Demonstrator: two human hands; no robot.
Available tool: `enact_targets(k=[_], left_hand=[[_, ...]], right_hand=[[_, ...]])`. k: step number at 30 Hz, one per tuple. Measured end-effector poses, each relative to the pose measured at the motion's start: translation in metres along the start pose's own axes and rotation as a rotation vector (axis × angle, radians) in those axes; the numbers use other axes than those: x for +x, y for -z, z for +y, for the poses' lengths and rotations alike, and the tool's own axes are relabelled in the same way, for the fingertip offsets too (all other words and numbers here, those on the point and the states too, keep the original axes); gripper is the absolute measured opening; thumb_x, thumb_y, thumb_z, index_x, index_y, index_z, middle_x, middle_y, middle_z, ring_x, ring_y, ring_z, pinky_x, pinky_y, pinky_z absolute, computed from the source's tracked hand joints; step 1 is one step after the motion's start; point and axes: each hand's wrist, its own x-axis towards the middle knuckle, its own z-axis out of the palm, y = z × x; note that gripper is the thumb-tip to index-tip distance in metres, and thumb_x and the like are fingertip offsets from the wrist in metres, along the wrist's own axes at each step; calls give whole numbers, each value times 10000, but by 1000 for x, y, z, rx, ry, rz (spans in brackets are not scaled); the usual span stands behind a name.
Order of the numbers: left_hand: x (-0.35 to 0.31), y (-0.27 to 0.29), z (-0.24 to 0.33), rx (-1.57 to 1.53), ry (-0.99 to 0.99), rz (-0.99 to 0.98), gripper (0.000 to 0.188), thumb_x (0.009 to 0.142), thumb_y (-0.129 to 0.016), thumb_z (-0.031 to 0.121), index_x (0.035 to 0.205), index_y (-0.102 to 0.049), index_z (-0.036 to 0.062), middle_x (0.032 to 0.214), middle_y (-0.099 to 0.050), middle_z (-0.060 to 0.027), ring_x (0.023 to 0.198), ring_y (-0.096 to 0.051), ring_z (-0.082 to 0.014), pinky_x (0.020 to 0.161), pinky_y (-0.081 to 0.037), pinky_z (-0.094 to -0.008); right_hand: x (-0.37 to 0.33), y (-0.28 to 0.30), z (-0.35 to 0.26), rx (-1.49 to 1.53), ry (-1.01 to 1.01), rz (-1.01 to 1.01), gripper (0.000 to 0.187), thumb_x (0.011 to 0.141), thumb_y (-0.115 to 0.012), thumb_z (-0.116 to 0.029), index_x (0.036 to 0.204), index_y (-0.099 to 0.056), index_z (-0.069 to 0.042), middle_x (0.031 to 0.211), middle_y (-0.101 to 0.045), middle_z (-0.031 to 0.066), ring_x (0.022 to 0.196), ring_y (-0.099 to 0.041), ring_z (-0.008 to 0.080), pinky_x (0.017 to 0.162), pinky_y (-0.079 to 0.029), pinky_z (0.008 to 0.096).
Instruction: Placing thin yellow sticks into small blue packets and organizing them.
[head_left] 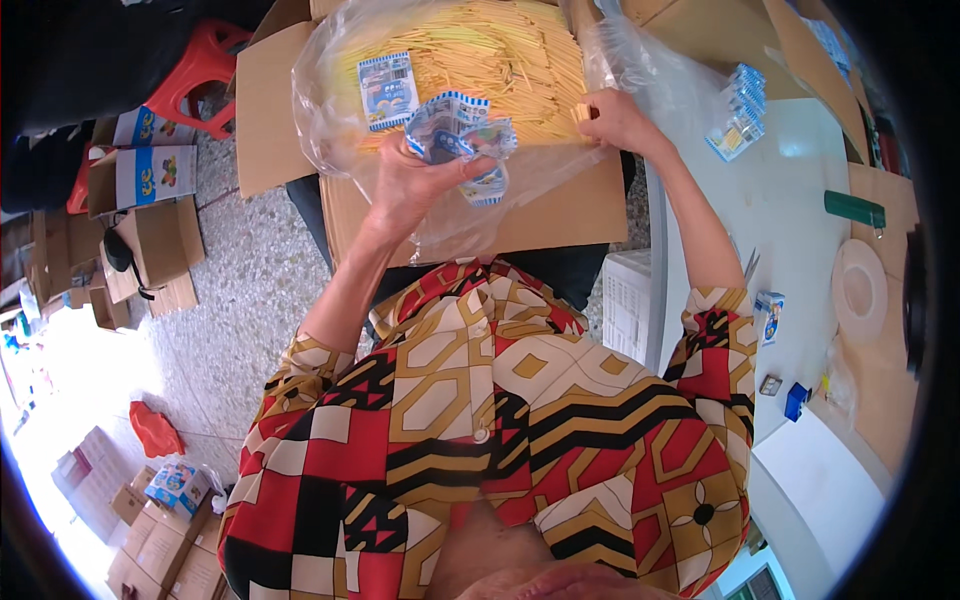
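Observation:
An open cardboard box (570, 210) lined with a clear plastic bag (318, 105) stands before me, full of thin yellow sticks (500, 55). My left hand (400, 190) is closed around a crinkled blue-and-white plastic packet (440, 125), held over the near side of the box. A flat packet (388, 92) of the same kind lies on the sticks beyond that hand. At the box's right edge my right hand (622, 122) pinches a small bunch of yellow sticks (583, 113). Some of its fingers are hidden.
On the right, a pale table (700, 215) carries a row of packets (740, 115), a green tool (855, 208) and a straw-coloured hat (860, 290). A red stool (195, 80) and cardboard boxes (155, 240) stand at the left. More cartons (165, 540) are stacked at lower left.

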Motion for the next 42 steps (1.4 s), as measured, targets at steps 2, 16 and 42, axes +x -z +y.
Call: enact_targets(k=[2,16,42], left_hand=[[2,-2,-1,23,8,-13,242,716,-709,-29,946,-638,4,854,-653,-16,787,-600,-77,736,-503,-253],[3,0,-10,145,-4,-33,187,732,-700,14,917,-668,5,825,-670,-7,727,-572,-33,670,-489,-202],[9,-7,-1,-59,32,-32,293,732,-740,54,1005,-635,38,906,-659,-5,796,-590,-64,747,-494,-240]], right_hand=[[-6,-1,6,-37,116,153,139,753,-619,-126,791,-602,7,617,-556,29,514,-523,83,454,-429,221],[-93,22,-141,597,485,94,96,809,-633,-61,902,-633,-38,742,-577,-25,591,-483,8,505,-388,149],[-90,21,-147,264,523,270,229,813,-623,-71,1042,-625,-55,876,-600,-28,672,-481,12,580,-405,165]])
